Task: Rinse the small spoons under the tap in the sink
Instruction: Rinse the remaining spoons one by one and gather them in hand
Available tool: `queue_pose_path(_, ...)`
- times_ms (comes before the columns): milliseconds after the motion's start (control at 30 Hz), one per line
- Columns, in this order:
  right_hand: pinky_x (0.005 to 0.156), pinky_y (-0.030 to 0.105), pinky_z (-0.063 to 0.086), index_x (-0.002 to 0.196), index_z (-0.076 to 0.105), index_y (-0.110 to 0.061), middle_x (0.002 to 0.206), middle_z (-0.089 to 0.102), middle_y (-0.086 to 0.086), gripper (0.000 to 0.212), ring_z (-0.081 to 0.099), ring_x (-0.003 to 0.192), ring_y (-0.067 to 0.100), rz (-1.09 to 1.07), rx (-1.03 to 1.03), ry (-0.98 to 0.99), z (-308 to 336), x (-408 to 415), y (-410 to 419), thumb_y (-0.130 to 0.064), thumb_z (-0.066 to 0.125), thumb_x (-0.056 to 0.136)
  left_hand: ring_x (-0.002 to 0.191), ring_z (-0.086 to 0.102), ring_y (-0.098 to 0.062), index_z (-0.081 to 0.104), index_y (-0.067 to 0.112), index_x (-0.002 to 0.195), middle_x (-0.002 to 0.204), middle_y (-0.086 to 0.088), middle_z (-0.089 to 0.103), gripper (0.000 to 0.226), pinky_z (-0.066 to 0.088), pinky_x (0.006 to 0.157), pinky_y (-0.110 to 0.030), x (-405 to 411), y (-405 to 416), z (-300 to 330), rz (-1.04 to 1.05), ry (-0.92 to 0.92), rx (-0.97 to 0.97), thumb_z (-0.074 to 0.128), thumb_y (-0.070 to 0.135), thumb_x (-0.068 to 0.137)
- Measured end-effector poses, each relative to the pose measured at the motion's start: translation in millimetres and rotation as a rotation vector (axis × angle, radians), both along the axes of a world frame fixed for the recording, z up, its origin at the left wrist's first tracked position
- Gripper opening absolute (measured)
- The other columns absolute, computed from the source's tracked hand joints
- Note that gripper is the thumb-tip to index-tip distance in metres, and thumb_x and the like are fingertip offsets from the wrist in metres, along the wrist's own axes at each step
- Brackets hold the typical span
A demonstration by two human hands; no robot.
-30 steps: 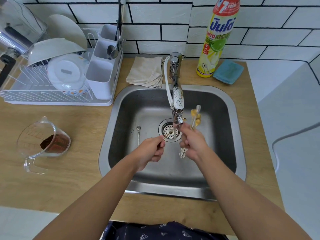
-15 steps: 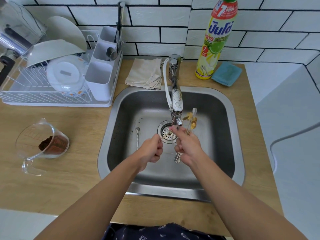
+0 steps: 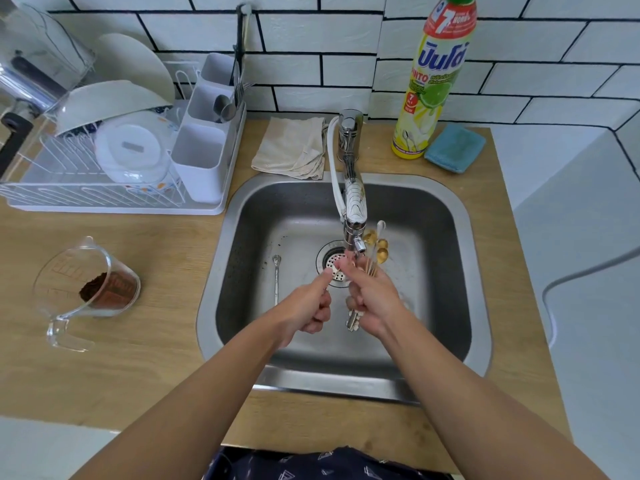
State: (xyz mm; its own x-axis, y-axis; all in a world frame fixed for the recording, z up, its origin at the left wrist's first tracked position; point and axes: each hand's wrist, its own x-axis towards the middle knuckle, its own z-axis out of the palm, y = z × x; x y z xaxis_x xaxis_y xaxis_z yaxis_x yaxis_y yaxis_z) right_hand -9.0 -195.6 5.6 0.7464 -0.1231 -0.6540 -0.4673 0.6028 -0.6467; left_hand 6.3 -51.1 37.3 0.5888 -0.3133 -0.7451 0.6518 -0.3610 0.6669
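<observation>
Over the steel sink (image 3: 460, 237), my right hand (image 3: 372, 299) grips a bundle of small spoons (image 3: 377, 245); their gold and white bowls fan out just right of the tap spout (image 3: 355, 233), and the handle ends stick out below my fist. My left hand (image 3: 311, 303) is closed around one thin spoon, thumb pointing toward the drain strainer (image 3: 332, 263) under the spout. One more small silver spoon (image 3: 276, 278) lies on the sink floor left of the drain. Running water is hard to make out.
A dish rack (image 3: 114, 174) with plates and a cutlery caddy stands at back left. A beige cloth (image 3: 291, 147) lies behind the sink. A dish soap bottle (image 3: 433, 84) and blue sponge (image 3: 453, 148) sit back right. A measuring cup (image 3: 86, 289) with brown powder rests on the left counter.
Both hands have edged slightly forward toward the spout, and the spoon bundle in my right hand has tilted a little. The spoon on the sink floor has not moved.
</observation>
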Motion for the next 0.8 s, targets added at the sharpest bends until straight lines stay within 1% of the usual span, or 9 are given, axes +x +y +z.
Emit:
queue_pose_path(100,0.035,0.020,0.026,0.109,0.067,-0.031,0.060,0.065,-0.008,0.035,0.030,0.039,0.005,-0.036,-0.069,-0.012,-3,-4,-1,-0.010,0.084,0.085,0.047,0.046,-0.009,0.059,0.016,0.087,0.069,0.001,0.064,0.045,0.041,0.049,-0.020,-5,3,-3,-0.150,-0.210,0.067,0.036,0.051,0.105)
queue_pose_path(200,0.037,0.020,0.028,0.110,0.069,-0.030,0.080,0.077,-0.001,0.024,0.030,0.043,0.007,0.006,-0.167,-0.059,-2,-6,2,-0.018,0.079,0.091,0.050,0.052,-0.012,0.060,0.021,0.104,0.072,0.001,0.067,0.026,0.044,0.051,-0.022,-5,4,-2,-0.199,-0.358,0.081,0.038,0.033,0.108)
queue_pose_path(267,0.037,0.020,0.028,0.107,0.070,-0.026,0.082,0.077,0.000,0.015,0.029,0.041,0.006,0.006,-0.247,-0.076,1,-2,3,-0.023,0.076,0.094,0.048,0.051,-0.015,0.058,0.017,0.102,0.068,0.001,0.067,0.025,0.044,0.051,-0.024,-5,7,2,-0.232,-0.376,0.083,0.037,0.030,0.108)
queue_pose_path(367,0.038,0.020,0.028,0.105,0.072,-0.025,0.066,0.065,-0.009,0.016,0.033,0.040,0.002,-0.034,-0.337,-0.070,4,8,-2,-0.020,0.079,0.091,0.044,0.048,-0.018,0.053,0.010,0.101,0.066,-0.001,0.063,0.025,0.042,0.050,-0.025,-7,15,6,-0.280,-0.333,0.042,0.034,0.025,0.108)
queue_pose_path(467,0.040,0.016,0.033,0.097,0.076,-0.020,0.073,0.074,-0.006,0.007,0.041,0.041,0.001,0.050,-0.409,-0.101,5,10,-2,-0.025,0.078,0.092,0.041,0.044,-0.019,0.052,0.010,0.099,0.060,-0.003,0.059,0.024,0.040,0.047,-0.025,-13,23,6,-0.281,-0.316,0.055,0.032,0.021,0.106)
queue_pose_path(533,0.049,0.017,0.039,0.094,0.077,-0.017,0.077,0.079,-0.005,0.016,0.051,0.042,0.000,0.079,-0.477,-0.080,4,8,3,-0.031,0.069,0.099,0.037,0.042,-0.018,0.053,0.013,0.096,0.053,-0.003,0.056,0.023,0.038,0.045,-0.026,-16,24,5,-0.268,-0.336,0.096,0.032,0.020,0.104)
queue_pose_path(633,0.067,0.026,0.041,0.096,0.074,-0.018,0.080,0.081,-0.007,0.026,0.063,0.054,-0.007,0.065,-0.519,-0.054,2,4,6,-0.032,0.055,0.107,0.036,0.042,-0.014,0.053,0.017,0.093,0.047,0.002,0.053,0.027,0.039,0.044,-0.027,-18,23,3,-0.291,-0.396,0.185,0.031,0.025,0.105)
queue_pose_path(700,0.063,0.024,0.037,0.096,0.075,-0.017,0.084,0.081,-0.007,0.030,0.057,0.049,-0.004,0.115,-0.504,-0.086,-1,-1,6,-0.031,0.052,0.109,0.041,0.048,-0.013,0.052,0.018,0.090,0.051,0.002,0.054,0.029,0.042,0.048,-0.030,-18,22,2,-0.320,-0.455,0.254,0.030,0.027,0.106)
queue_pose_path(800,0.049,0.016,0.037,0.097,0.075,-0.016,0.072,0.074,-0.012,0.019,0.047,0.046,0.002,0.132,-0.464,-0.121,-2,-5,6,-0.031,0.065,0.102,0.050,0.053,-0.019,0.048,0.021,0.084,0.055,0.001,0.055,0.027,0.041,0.055,-0.033,-16,20,1,-0.353,-0.528,0.333,0.033,0.025,0.105)
